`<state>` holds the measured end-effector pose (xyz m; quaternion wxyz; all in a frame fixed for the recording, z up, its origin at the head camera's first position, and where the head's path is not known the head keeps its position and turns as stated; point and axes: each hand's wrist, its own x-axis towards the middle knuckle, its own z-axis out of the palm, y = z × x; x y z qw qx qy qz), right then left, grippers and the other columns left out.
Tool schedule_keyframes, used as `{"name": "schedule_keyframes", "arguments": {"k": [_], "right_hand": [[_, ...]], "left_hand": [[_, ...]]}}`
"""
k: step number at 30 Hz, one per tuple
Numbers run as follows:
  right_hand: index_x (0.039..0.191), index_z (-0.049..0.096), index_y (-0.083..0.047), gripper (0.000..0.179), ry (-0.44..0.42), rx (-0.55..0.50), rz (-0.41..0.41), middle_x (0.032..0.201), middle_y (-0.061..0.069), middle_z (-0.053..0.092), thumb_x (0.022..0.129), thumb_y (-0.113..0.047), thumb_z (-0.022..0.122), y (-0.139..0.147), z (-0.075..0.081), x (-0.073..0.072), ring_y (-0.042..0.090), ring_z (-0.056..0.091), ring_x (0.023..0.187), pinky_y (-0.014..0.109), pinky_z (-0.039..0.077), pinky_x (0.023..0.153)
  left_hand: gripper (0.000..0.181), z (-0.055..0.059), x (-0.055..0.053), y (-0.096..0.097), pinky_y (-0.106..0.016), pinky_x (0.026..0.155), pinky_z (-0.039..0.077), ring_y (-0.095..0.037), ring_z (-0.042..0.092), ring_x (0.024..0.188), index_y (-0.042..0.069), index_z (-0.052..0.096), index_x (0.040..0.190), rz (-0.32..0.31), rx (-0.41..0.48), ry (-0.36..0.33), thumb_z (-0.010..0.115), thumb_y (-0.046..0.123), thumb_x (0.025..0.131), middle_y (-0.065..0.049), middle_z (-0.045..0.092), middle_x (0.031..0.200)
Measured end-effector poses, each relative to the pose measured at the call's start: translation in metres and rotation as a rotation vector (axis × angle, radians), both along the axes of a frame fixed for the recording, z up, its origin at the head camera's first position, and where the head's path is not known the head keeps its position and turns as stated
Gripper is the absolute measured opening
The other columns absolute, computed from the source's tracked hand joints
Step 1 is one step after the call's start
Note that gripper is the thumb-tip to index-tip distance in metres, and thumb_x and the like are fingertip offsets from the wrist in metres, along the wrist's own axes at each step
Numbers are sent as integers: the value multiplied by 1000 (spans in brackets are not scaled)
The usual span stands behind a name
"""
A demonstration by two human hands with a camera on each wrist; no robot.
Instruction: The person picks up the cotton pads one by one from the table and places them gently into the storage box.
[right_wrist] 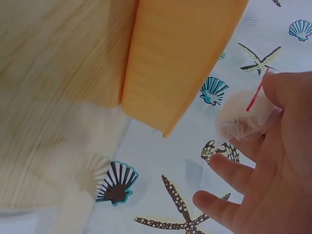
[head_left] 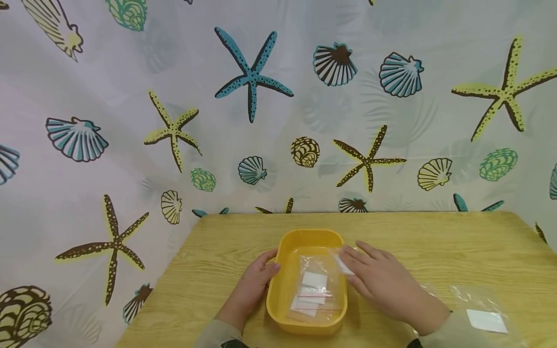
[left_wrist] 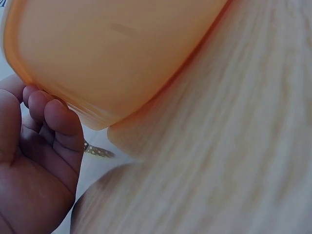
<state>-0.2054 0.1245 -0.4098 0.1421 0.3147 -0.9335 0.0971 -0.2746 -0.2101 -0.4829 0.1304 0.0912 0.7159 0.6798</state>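
A yellow plastic tub (head_left: 271,302) stands on the wooden table, with several clear zip bags (head_left: 311,290) holding white pieces lying inside it. My left hand (head_left: 256,280) grips the tub's left rim, thumb over the edge and fingers against the outer wall, as the left wrist view also shows. Above the tub's right rim is my right hand (head_left: 383,282), pinching a small clear zip bag (right_wrist: 248,117) with a red seal line between thumb and index finger. Its other fingers are spread apart from the bag. Part of this bag is hidden behind the hand in the head view.
On the table (head_left: 217,256) at the right lies another clear bag (head_left: 486,320) with a white piece in it. Further bag edges show partly beneath the right forearm. A curtain (head_left: 278,116) printed with starfish and shells hangs behind the table and along its left side.
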Motion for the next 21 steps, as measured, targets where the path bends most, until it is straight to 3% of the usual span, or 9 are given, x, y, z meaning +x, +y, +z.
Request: {"name": "schedule_keyframes", "arguments": {"k": [21], "right_hand": [[152, 48, -13, 52, -58, -39, 36, 157, 4, 43, 108, -39, 46, -31, 7, -10, 34, 32, 147, 58, 34, 111]], "left_hand": [[61, 3, 3, 2, -37, 83, 58, -27, 68, 107, 8, 34, 157, -13, 4, 13, 57, 30, 105, -20, 63, 132]]}}
